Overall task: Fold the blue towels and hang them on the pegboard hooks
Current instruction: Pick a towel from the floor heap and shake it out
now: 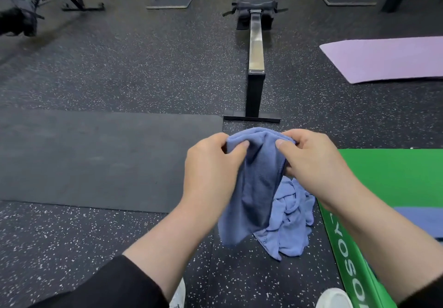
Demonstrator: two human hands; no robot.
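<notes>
Far left: dark gym equipment (21,20), blurred, on a black rubber floor (143,68) flecked with white.

Left, near: a dark grey mat (96,156) lying flat on the floor, its right edge ending just short of the hands.

Centre, far: a rowing machine (256,51), its metal rail running toward the viewer and ending in a black foot bar just beyond the towel.

Centre, near: the left hand (211,173), black sleeve pushed up the forearm, fingers curled over and thumb pressed against the top left edge of a blue towel (254,188), pinching it.

The held towel: mid-blue terry, ribbed hem along the top edge, bunched between the two hands and held above the floor. It hangs in a long drape with a deep shadowed fold down the middle; the lower end looks to reach the floor.

Below and right of it: a second heap of blue towel (292,226), paler, crumpled in twisted folds on the floor, beside the green mat.

The right hand (318,166), thumb on the top right edge, fingers curled round the cloth, gripping it.

Bottom edge: two white shoe toes (333,298).

Right, near: a green mat (395,178) with white lettering along its edge, and a blue folded piece (424,221) lying on it, partly hidden by the right forearm.

Right, far: a lilac mat (388,58).
</notes>
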